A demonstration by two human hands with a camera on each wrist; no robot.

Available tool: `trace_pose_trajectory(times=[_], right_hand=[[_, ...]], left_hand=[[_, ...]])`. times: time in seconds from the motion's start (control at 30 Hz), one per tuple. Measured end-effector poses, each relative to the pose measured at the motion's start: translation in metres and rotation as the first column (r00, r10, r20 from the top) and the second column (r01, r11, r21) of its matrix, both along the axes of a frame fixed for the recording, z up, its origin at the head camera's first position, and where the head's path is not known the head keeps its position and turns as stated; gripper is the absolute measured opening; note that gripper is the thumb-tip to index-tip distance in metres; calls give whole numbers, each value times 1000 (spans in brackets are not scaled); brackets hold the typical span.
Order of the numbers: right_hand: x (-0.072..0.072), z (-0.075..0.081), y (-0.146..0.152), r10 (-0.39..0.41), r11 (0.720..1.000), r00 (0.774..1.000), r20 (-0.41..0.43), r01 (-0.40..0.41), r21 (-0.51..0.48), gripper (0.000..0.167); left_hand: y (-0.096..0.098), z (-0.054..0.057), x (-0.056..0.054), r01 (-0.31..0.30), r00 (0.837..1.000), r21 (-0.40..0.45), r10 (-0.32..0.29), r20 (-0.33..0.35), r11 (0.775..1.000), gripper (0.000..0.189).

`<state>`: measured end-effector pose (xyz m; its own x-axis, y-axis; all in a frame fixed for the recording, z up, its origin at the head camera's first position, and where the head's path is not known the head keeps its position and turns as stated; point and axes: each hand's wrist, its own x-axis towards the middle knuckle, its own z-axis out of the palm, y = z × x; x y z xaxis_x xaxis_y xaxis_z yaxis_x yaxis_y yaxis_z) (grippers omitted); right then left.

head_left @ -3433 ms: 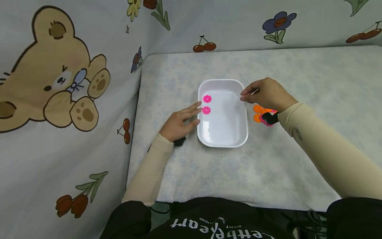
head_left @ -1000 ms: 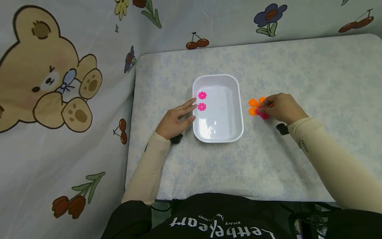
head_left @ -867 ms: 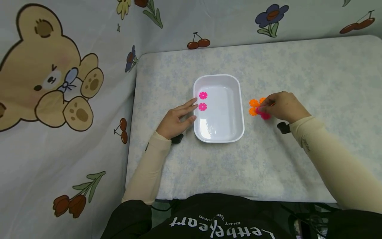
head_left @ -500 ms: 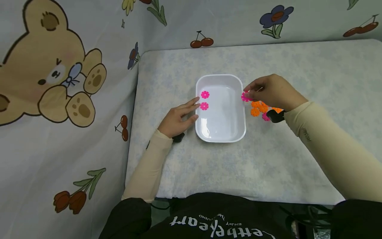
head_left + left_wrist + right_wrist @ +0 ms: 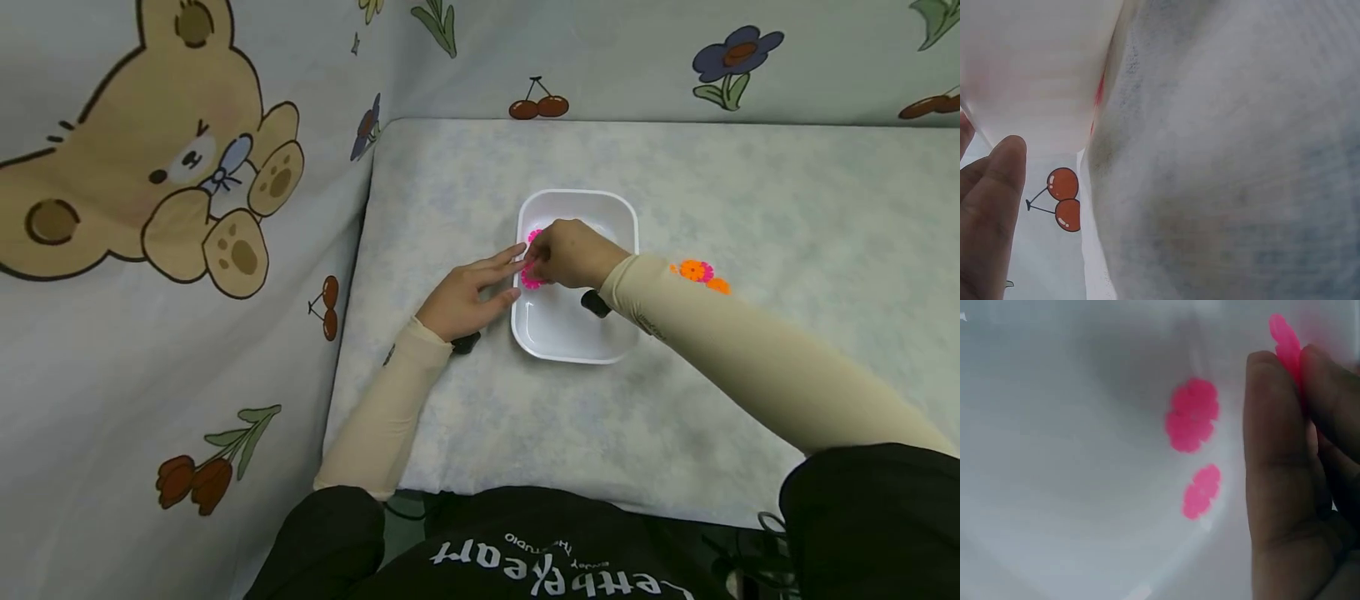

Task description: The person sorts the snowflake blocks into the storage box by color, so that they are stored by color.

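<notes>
Having crossed the tray (image 5: 546, 335) from the right, the right hand (image 5: 576, 252) pinches a pink flower (image 5: 1285, 339) mid-frame over the tray's left side, perhaps for precision; the spread left hand (image 5: 465, 298) seemingly steadies its edge.

Pale mottled tabletop (image 5: 480, 433), white tray (image 5: 551, 337), orange and pink flower pieces (image 5: 692, 270)

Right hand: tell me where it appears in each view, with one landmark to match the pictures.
Head: right hand just right of centre, over the white tray.
Left wrist: not in it; the fingers at lower left belong to the left hand.
Right wrist: right hand along the right edge, pinching a pink flower piece.
Landmark: the white tray, in all three views, upper left in the left wrist.
</notes>
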<state>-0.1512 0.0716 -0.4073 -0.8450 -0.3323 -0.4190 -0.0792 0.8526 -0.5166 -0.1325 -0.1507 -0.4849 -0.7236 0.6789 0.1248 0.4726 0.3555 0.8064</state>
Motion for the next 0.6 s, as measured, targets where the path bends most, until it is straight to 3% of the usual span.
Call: trace_pose_trajectory(times=[0.23, 0.6], right_hand=[[-1, -23, -4, -6, 1000, 1000, 20, 6, 27, 9], [1, -39, -6, -3, 1000, 998, -69, 5, 28, 8]], left_hand=[[1, 2, -1, 13, 1000, -8, -13, -22, 1000, 47], [-1, 0, -2, 2, 1000, -16, -2, -21, 1000, 47]])
